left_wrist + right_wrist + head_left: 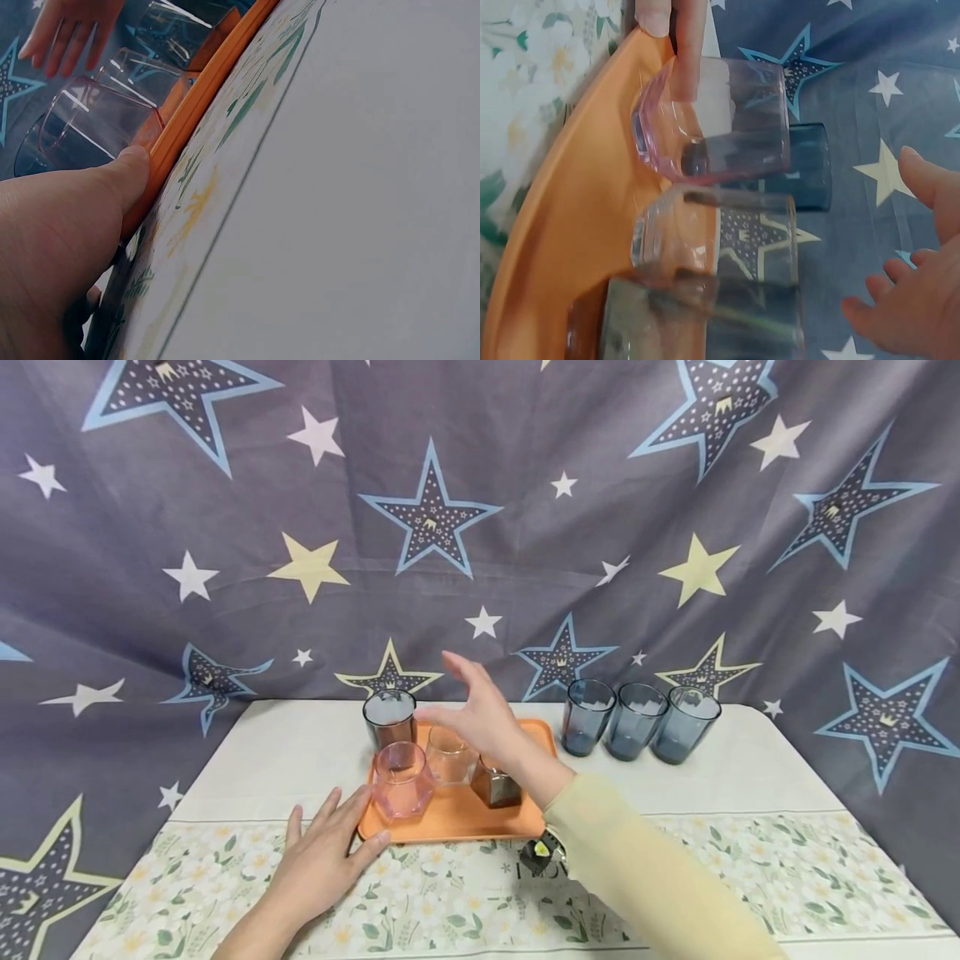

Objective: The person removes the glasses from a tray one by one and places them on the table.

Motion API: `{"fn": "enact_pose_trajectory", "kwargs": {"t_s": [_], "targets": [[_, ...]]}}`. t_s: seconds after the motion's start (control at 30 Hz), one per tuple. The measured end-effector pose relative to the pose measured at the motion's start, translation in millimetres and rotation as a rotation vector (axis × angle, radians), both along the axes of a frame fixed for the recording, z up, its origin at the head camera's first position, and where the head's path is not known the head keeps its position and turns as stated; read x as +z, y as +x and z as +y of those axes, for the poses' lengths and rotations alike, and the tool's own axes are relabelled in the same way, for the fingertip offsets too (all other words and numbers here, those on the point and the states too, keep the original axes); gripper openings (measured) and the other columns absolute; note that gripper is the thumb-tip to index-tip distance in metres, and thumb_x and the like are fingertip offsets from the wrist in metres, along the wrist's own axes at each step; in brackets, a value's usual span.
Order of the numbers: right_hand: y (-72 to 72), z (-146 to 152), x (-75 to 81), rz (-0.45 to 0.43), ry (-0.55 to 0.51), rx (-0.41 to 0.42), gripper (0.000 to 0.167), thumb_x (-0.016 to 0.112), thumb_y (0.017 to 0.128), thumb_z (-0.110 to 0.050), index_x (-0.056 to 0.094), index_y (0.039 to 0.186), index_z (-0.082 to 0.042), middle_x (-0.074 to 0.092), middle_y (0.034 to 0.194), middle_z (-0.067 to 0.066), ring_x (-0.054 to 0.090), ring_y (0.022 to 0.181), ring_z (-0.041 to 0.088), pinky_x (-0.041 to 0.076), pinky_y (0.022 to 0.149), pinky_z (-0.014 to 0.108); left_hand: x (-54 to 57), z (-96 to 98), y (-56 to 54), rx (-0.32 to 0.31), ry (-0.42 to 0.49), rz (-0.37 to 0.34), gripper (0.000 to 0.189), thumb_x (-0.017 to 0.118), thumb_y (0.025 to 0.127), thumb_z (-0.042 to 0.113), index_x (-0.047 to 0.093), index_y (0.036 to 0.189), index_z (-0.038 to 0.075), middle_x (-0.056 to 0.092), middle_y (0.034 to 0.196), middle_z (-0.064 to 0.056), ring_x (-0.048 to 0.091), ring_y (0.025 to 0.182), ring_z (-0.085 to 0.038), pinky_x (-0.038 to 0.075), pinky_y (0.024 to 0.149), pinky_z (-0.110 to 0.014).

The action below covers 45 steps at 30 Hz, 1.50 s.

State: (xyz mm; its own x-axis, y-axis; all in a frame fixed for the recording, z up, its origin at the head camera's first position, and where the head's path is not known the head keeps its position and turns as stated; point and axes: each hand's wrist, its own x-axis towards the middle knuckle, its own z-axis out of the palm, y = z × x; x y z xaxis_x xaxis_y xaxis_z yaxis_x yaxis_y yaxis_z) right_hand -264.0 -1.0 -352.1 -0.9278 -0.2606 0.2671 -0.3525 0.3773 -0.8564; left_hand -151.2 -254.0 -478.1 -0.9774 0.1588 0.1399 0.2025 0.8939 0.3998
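Orange rectangular tray (453, 820), best steadied by left hand (324, 845), straight-fingered at corner; right hand (483, 714), spread, empty, should clear pink hexagonal glass (402, 789).

blue glasses (636, 727): 4 | pink glass (402, 792): 1 | clear glass (447, 760): 1 | brown glass (501, 788): 1 | tray (450, 822): 1

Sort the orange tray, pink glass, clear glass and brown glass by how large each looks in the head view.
1. Orange tray
2. Pink glass
Unranked: clear glass and brown glass look alike, both partly hidden.
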Motion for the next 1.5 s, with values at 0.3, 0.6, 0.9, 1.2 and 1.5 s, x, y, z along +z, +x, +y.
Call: {"fn": "enact_pose_trajectory", "kwargs": {"t_s": [0.3,0.6,0.9,1.2,1.5], "targets": [[-5.3,-25,-10.0,-0.042,0.025,0.033,0.098,0.096,0.090,-0.033,0.043,0.172,-0.020,0.047,0.168,0.005,0.048,0.153,0.024,0.042,0.124,0.048,0.1,-0.3,-0.8,-0.004,0.005,-0.001,0.088,0.059,0.108,0.069,0.046,0.169,0.008,0.052,0.167,-0.017,0.031,0.162,-0.049,0.001,0.122,-0.082],[-9.0,-42,-21.0,-0.037,0.089,0.035,0.099,0.097,0.089,-0.037,0.045,0.170,-0.017,0.046,0.170,0.003,0.046,0.156,0.024,0.038,0.127,0.045,0.0,-0.5,-0.1,-0.003,0.002,0.012,0.086,0.059,0.108,0.068,0.047,0.169,0.008,0.052,0.167,-0.016,0.032,0.161,-0.049,0.002,0.122,-0.082],[-14.2,-52,-26.4,-0.046,0.111,0.027,0.099,0.097,0.089,-0.039,0.044,0.171,-0.018,0.045,0.172,0.003,0.046,0.156,0.025,0.040,0.126,0.045,0.1,-0.2,-0.4,0.000,-0.001,-0.003,0.087,0.059,0.108,0.069,0.046,0.169,0.009,0.051,0.167,-0.016,0.031,0.162,-0.049,0.001,0.122,-0.082],[-14.9,-56,-31.4,0.002,0.207,0.011,0.103,0.096,0.089,-0.043,0.041,0.172,-0.019,0.048,0.170,0.005,0.049,0.154,0.026,0.043,0.124,0.045,1.1,0.8,0.5,0.003,0.004,-0.022,0.087,0.060,0.108,0.068,0.044,0.170,0.009,0.050,0.168,-0.016,0.029,0.163,-0.049,0.000,0.122,-0.083],[-14.5,-57,-35.6,0.042,0.276,0.009,0.101,0.095,0.090,-0.047,0.043,0.172,-0.017,0.047,0.171,0.010,0.046,0.156,0.031,0.044,0.123,0.050,0.7,0.7,0.0,0.002,0.001,-0.014,0.085,0.061,0.108,0.065,0.045,0.170,0.009,0.050,0.168,-0.016,0.030,0.162,-0.049,0.000,0.122,-0.082]]}}
